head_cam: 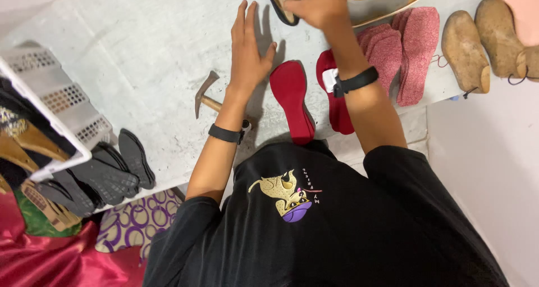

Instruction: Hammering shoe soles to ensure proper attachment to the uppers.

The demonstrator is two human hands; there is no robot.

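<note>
Two hands are working over the white bench (140, 57); the left hand (247, 46) is lying open, fingers spread and flat, gripping nothing, just beside a hammer (205, 96) whose head is showing at the wrist; the right hand (320, 3) is reaching to the far edge and is closing on a dark-rimmed shoe sole (281, 1) with a tan inner face; the sole is sitting at the top of the view, partly cut off by the frame.

Two red insoles (292, 99) are lying side by side between the forearms, their heels overhanging the near edge of the bench; the right-hand one is carrying a small white rectangular label (330, 80), partly hidden by the wrist strap. Pink textured insoles (418, 51) are lying overlapped to the right; beyond them two tan wooden shoe lasts (466, 51) are resting near the right edge; a cream flat shoe (387, 1) is lying along the far edge.

At the left a white perforated rack (62, 102) is holding sandals, and black ribbed soles (112, 175) are fanning out over the near left edge. Open room is remaining on the bench's left and centre, between the rack and the left hand; the right side is crowded.
</note>
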